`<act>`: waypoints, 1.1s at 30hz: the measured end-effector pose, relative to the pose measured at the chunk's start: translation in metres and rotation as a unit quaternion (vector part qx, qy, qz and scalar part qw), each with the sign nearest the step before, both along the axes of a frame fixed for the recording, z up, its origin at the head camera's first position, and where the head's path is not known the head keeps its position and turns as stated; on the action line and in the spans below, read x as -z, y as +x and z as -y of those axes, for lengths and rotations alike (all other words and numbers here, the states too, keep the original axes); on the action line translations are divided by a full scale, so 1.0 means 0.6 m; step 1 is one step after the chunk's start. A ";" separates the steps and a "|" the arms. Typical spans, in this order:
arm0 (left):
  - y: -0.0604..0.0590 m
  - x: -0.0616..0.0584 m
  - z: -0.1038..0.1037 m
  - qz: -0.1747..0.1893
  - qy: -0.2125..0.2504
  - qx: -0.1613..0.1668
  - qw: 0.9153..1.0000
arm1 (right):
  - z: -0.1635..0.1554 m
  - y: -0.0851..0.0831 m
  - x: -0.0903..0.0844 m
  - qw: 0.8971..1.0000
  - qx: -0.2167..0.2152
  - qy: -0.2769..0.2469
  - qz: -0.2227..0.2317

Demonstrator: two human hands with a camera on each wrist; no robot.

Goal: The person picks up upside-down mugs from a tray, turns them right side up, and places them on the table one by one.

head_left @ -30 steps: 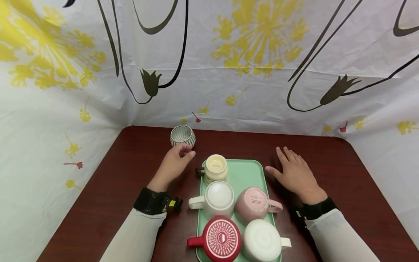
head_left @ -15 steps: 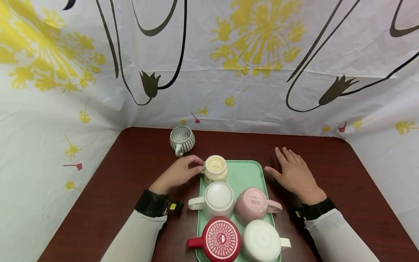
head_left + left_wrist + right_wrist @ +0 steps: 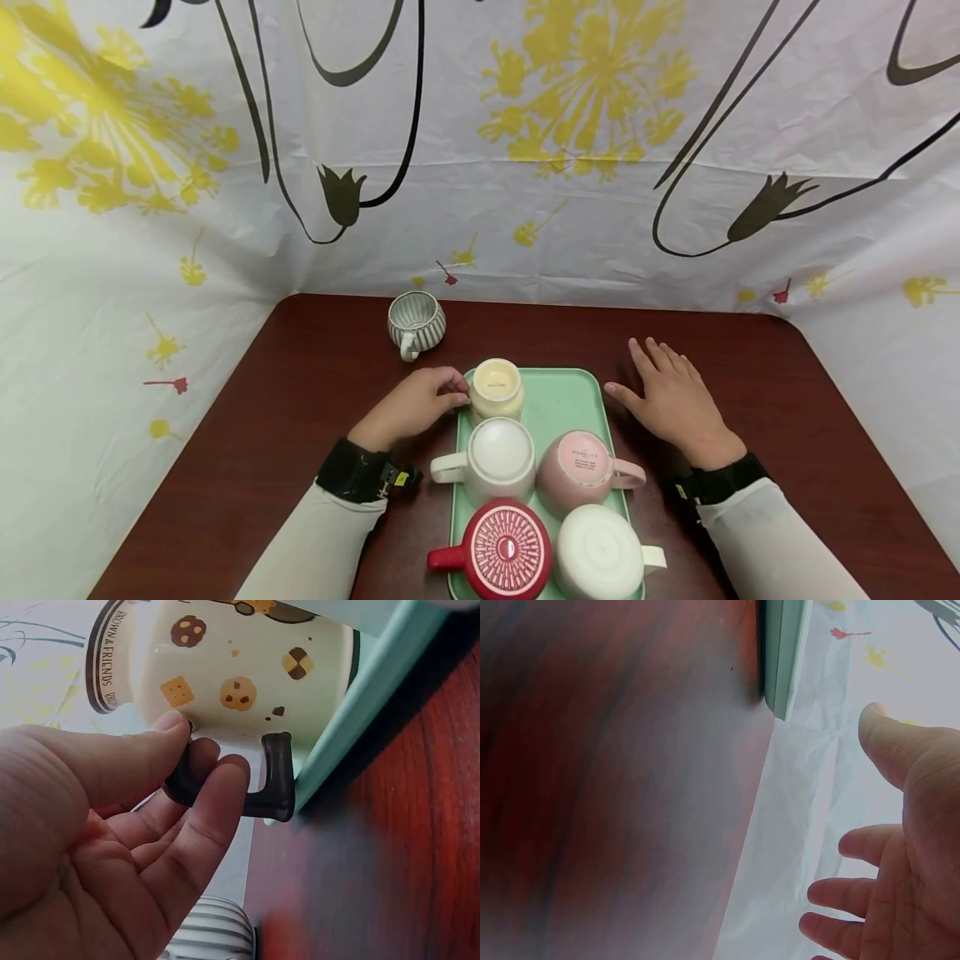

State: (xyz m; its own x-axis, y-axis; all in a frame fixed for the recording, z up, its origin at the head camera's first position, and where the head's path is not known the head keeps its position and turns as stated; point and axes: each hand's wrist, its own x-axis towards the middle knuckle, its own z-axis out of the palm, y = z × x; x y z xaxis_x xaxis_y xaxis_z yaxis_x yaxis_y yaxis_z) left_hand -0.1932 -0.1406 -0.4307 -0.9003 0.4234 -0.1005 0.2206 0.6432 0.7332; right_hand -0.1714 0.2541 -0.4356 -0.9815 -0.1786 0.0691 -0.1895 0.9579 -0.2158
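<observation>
My left hand (image 3: 411,407) pinches the dark brown handle (image 3: 279,776) of a cream mug (image 3: 497,388), with fingers through the loop and the thumb at its upper end. The mug stands upside down at the far left corner of a green tray (image 3: 558,385); cookie pictures cover its side in the left wrist view. My right hand (image 3: 673,407) is beside the tray's right edge, fingers spread and holding nothing. In the right wrist view its palm and fingers (image 3: 844,896) show near the tray's corner.
Upside down on the tray also stand a white mug (image 3: 501,458), a pink mug (image 3: 581,471), a red mug (image 3: 507,546) and a second white mug (image 3: 600,550). A grey ribbed cup (image 3: 417,322) sits upright behind the tray, to the left. Patterned cloth (image 3: 600,250) hangs behind the table.
My left hand has come from beside the grey ribbed cup, moving right and nearer, and now grips the cream mug's handle. The right hand has stayed in place.
</observation>
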 end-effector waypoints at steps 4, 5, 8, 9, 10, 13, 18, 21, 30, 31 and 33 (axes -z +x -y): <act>0.003 -0.003 -0.001 -0.008 -0.004 0.001 1.000 | 0.001 0.001 -0.001 1.000 -0.001 -0.001 0.005; 0.003 -0.004 -0.002 -0.010 -0.005 0.001 1.000 | 0.001 0.001 -0.001 1.000 -0.001 -0.002 0.006; 0.005 -0.007 -0.004 -0.020 -0.012 0.001 1.000 | 0.001 0.001 -0.002 1.000 -0.001 -0.001 0.010; 0.006 -0.008 -0.005 -0.024 -0.016 0.002 1.000 | 0.001 0.001 -0.001 1.000 -0.001 -0.001 0.012; 0.006 -0.009 -0.006 -0.028 -0.022 0.003 0.999 | 0.001 0.001 -0.001 1.000 -0.001 -0.001 0.013; 0.007 -0.010 -0.011 -0.041 -0.049 0.010 0.998 | 0.002 0.001 0.000 1.000 -0.001 0.000 0.017; 0.007 -0.010 -0.017 -0.070 -0.086 0.029 0.993 | 0.002 0.001 0.002 1.000 -0.002 -0.004 0.023; 0.007 -0.006 -0.018 -0.098 -0.098 0.038 0.990 | 0.002 0.001 0.002 1.000 -0.003 -0.007 0.025; -0.003 0.018 -0.013 -0.141 -0.080 -0.006 0.987 | 0.002 0.002 0.001 1.000 -0.007 -0.013 0.025; -0.004 0.020 -0.013 -0.141 -0.072 -0.011 0.987 | 0.001 0.002 0.002 1.000 -0.008 -0.012 0.024; -0.006 0.021 -0.012 -0.134 -0.051 -0.021 0.989 | 0.001 0.002 0.002 1.000 -0.008 -0.011 0.024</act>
State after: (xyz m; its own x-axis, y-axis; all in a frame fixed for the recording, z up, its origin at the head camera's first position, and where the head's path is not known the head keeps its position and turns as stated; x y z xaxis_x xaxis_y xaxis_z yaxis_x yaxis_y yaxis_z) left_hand -0.1967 -0.1333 -0.4436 -0.9173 0.3842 0.1048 0.3696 0.7234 0.5831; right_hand -0.1704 0.2536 -0.4368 -0.9809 -0.1928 0.0268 -0.1934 0.9498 -0.2459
